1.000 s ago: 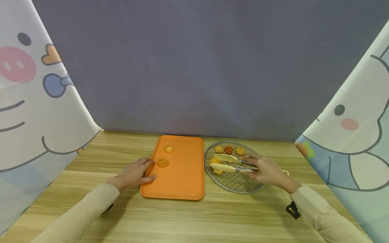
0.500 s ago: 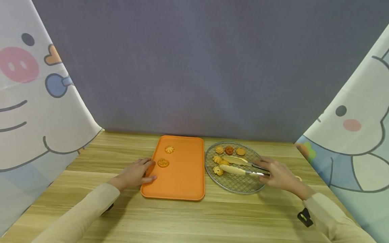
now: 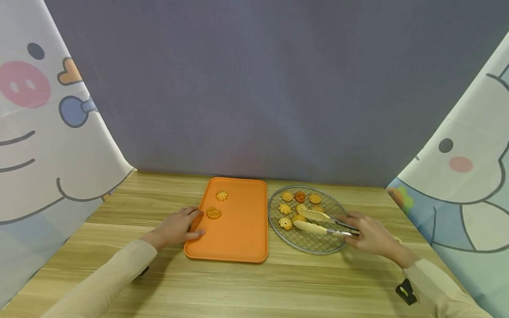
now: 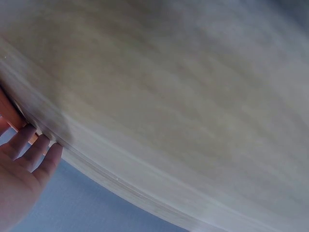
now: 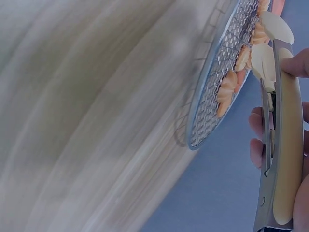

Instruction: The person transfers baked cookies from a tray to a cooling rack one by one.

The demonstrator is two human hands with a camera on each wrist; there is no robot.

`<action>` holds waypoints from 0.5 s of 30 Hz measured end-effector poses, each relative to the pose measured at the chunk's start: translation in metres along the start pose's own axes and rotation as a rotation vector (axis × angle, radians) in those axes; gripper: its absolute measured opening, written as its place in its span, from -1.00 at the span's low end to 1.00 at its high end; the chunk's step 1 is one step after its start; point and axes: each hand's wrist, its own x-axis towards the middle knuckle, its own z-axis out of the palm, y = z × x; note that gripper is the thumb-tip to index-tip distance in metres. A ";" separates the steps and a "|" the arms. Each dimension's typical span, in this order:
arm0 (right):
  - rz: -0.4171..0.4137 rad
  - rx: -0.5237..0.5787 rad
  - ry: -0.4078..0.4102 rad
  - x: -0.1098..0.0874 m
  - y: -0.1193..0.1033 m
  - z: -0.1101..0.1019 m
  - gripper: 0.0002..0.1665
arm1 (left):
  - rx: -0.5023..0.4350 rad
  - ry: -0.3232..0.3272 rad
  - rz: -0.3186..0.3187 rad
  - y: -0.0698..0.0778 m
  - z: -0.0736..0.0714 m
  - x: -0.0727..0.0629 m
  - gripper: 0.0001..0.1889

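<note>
My left hand (image 3: 176,227) rests at the left edge of an orange tray (image 3: 242,238), its fingers and thumb touching the rim. In the left wrist view, its fingers (image 4: 47,164) reach straight to the tray's edge. A flower-shaped cookie (image 3: 222,195) and a round cookie (image 3: 213,213) lie on that tray. My right hand (image 3: 367,234) grips a pair of tongs (image 3: 310,227) with cream tips and metal arms. The tips are spread apart over a round wire rack (image 3: 314,245) bearing several cookies (image 3: 285,223). Whether a cookie touches the tips cannot be told.
The tray and rack stand side by side on a wooden table (image 3: 222,291). A grey cloth wall (image 3: 254,97) rises behind the table. Printed cartoon panels (image 3: 51,145) flank it on both sides.
My right hand has drawn the tongs to the right and slightly toward me, uncovering cookies on the rack's left side. My left hand stays at the tray's edge.
</note>
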 end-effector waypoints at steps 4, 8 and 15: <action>-0.034 0.016 0.015 -0.002 0.001 0.004 -0.44 | 0.001 -0.004 0.001 0.000 0.000 0.000 -0.29; -0.033 0.058 -0.004 -0.004 0.001 0.005 -0.44 | 0.000 -0.007 -0.002 0.000 0.000 0.000 -0.29; 0.018 0.080 -0.043 -0.004 0.002 0.004 -0.44 | 0.011 0.012 0.013 0.001 -0.001 0.001 -0.30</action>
